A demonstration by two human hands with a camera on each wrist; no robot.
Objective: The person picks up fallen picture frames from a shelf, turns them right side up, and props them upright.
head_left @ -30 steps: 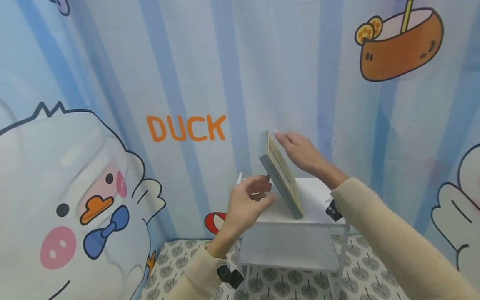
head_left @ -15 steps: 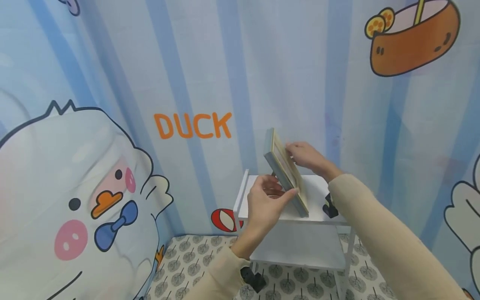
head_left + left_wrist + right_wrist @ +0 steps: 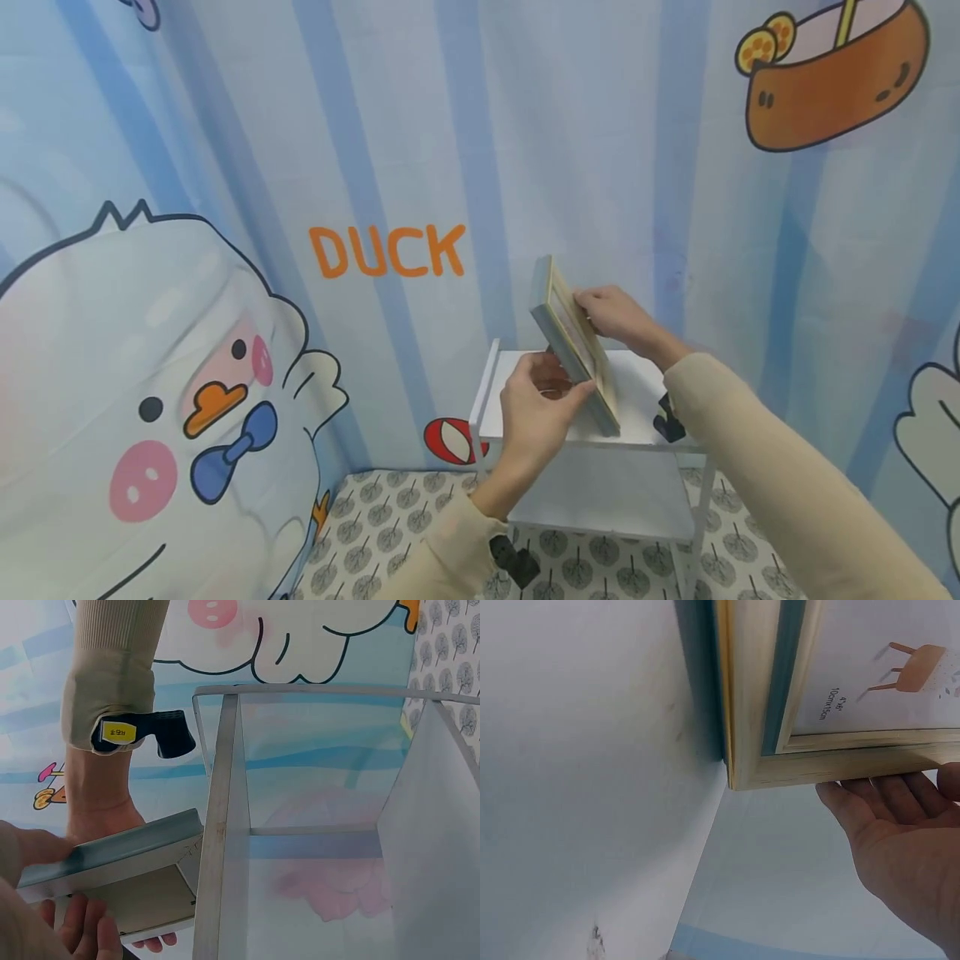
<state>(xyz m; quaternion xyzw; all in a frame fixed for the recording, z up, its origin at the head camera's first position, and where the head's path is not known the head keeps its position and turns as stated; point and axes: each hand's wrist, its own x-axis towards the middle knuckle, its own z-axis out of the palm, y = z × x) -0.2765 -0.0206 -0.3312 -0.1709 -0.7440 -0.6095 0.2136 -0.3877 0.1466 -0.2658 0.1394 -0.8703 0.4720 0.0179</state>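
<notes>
A picture frame (image 3: 567,321) with a pale wooden border and grey-blue outer side stands tilted on the white shelf unit (image 3: 645,400). My left hand (image 3: 534,410) grips its near left side, thumb on the front and fingers curled behind. At the opposite side, my right hand (image 3: 621,320) holds the edge with thumb and fingers. In the right wrist view, the frame (image 3: 769,765) shows a printed insert with a small chair picture, and my right hand (image 3: 907,847) is along its edge. The frame's hollow back (image 3: 154,904) faces the left wrist view, with my left fingers (image 3: 82,922) reaching into it.
The shelf unit has a lower shelf (image 3: 600,492) and a raised side rail (image 3: 485,387). Behind it hangs a blue-striped curtain (image 3: 405,150) with cartoon prints. A tree-patterned floor covering (image 3: 375,517) lies below.
My left hand has moved right and taken hold of the frame's side. My right hand has lowered from its open pose and closed on the opposite edge. The head view has shifted slightly.
</notes>
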